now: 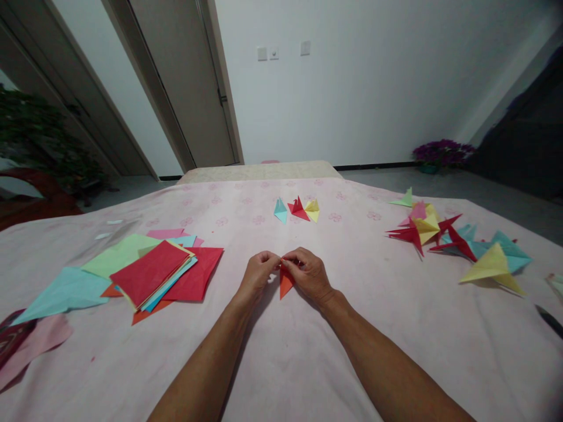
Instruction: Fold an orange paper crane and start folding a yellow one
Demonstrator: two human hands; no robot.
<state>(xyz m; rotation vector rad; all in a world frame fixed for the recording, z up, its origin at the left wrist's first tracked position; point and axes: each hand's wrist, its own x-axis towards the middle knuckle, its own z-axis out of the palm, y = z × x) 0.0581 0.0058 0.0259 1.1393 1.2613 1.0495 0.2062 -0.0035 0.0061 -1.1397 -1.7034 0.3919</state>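
A small folded piece of orange origami paper (pixel 286 283) is pinched between both hands over the middle of the table, its pointed end facing me. My left hand (pixel 258 272) has its thumb and fingertips closed at the upper left edge of the paper. From the other side, my right hand (pixel 309 271) grips it with thumb and forefinger, hiding its upper right part. Beyond my hands stand three small folded paper pieces: a light blue one (pixel 280 211), a red one (pixel 298 209) and a yellow one (pixel 312 210).
On the left lies a pile of coloured paper topped by a red stack (pixel 152 272), with a light blue sheet (pixel 65 293) beside it. Several folded paper cranes, including a yellow one (pixel 492 269), lie at the right. A pink flowered cloth (pixel 352 351) covers the table.
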